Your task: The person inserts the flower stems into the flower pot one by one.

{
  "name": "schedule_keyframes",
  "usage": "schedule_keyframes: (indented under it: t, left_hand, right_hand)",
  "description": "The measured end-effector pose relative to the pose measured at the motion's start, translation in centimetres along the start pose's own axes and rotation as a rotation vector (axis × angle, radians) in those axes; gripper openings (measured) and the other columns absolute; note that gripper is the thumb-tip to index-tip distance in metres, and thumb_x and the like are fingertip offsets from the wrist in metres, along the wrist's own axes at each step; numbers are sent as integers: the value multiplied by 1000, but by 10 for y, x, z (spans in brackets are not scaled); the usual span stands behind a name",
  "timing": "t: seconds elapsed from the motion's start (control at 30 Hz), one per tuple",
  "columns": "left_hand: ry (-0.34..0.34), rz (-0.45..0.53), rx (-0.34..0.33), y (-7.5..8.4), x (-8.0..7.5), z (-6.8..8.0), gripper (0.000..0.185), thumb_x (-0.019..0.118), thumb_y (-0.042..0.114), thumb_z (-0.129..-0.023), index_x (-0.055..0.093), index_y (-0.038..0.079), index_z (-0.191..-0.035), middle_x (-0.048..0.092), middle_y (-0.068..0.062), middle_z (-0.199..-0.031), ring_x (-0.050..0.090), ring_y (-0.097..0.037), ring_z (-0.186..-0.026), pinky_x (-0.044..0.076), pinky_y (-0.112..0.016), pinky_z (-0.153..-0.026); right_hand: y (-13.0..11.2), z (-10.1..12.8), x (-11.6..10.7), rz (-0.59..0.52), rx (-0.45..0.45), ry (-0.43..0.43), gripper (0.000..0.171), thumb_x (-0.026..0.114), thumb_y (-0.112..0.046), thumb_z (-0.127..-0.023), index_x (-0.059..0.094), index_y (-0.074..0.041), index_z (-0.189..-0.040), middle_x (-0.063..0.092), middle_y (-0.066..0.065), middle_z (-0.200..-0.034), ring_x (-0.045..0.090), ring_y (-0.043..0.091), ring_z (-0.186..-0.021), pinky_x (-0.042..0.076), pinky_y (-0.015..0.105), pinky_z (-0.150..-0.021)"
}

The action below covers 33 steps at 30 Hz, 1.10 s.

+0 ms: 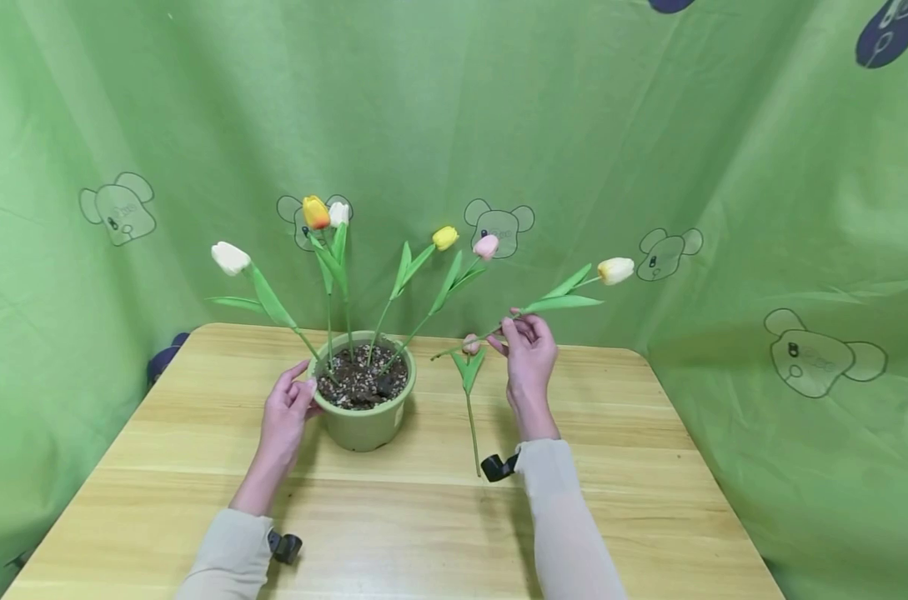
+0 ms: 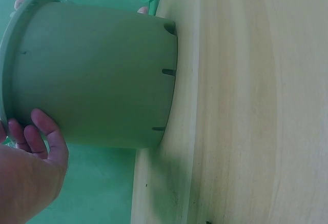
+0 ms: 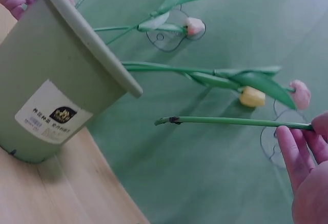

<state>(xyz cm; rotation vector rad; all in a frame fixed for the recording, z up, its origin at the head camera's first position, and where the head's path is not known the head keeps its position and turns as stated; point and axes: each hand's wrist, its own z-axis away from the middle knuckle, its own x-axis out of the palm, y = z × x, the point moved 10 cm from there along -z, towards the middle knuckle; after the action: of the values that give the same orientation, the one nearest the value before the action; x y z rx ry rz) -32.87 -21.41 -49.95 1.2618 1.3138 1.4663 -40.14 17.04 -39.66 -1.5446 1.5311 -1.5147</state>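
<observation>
My left hand (image 1: 288,398) grips the rim of a green flower pot (image 1: 363,429) at its left side, with the fingers (image 2: 47,126) bent below the rim. Dark speckled soil (image 1: 359,379) fills the pot, and several artificial tulips stand in it: white (image 1: 231,258), orange (image 1: 316,212), yellow (image 1: 445,238) and pink (image 1: 486,247), plus a second white one. To the right of the pot, my right hand (image 1: 532,354) pinches the stem of a cream tulip (image 1: 615,271) above the table. Its bare stem end (image 3: 174,120) points left toward the pot.
A pink tulip (image 1: 473,417) lies on the wooden table (image 1: 634,500) between the pot and my right arm, its stem toward me. Behind the table hangs a green curtain (image 1: 423,108) with printed mouse faces. The pot bears a white label (image 3: 51,114).
</observation>
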Motion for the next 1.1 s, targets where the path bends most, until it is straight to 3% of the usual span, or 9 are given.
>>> schedule_keyframes:
  t: [0.17, 0.4, 0.6, 0.77, 0.93, 1.1]
  left_hand:
    - [-4, -3, 8, 0, 0, -1, 48, 51, 12, -109, 41, 6, -155, 61, 6, -89, 65, -8, -85, 63, -23, -84]
    - [-5, -9, 10, 2, -1, 0, 48, 51, 14, -109, 41, 6, -155, 61, 6, -90, 65, -8, -85, 63, -23, -85]
    - [-7, -11, 7, 2, 0, 0, 48, 52, 14, -109, 41, 7, -155, 62, 4, -91, 66, -9, -86, 63, -23, -85]
    - [-9, -10, 9, 3, 0, 1, 49, 52, 15, -109, 40, 6, -156, 63, 4, -93, 66, -9, -88, 63, -23, -86]
    - [-14, 2, 8, 3, 1, 0, 49, 51, 13, -109, 40, 5, -156, 63, 3, -92, 67, -9, -88, 63, -24, -86]
    - [-12, 17, 4, 2, 1, 0, 48, 51, 11, -109, 40, 5, -156, 64, 2, -92, 67, -9, -88, 63, -24, -86]
  right_hand:
    - [-18, 8, 22, -12, -51, -67, 26, 68, 1, -97, 59, 9, -120, 65, 10, -103, 68, 15, -86, 67, 31, -79]
    - [-34, 26, 70, 48, -122, -194, 20, 70, -2, -96, 66, 3, -115, 69, 8, -98, 70, 24, -84, 68, 37, -77]
    - [-22, 42, 112, 120, -157, -322, 25, 69, -3, -97, 64, 8, -119, 67, 22, -105, 69, 28, -87, 68, 36, -76]
    - [-11, 52, 140, 171, -168, -400, 21, 68, -1, -97, 64, 10, -115, 66, 21, -104, 67, 19, -86, 68, 37, -75]
    - [-2, 58, 159, 207, -164, -455, 19, 69, -1, -97, 65, 9, -112, 66, 22, -98, 65, 15, -83, 68, 38, -74]
    - [8, 60, 171, 247, -153, -498, 22, 69, -2, -97, 66, 9, -116, 67, 25, -100, 66, 22, -85, 68, 37, -74]
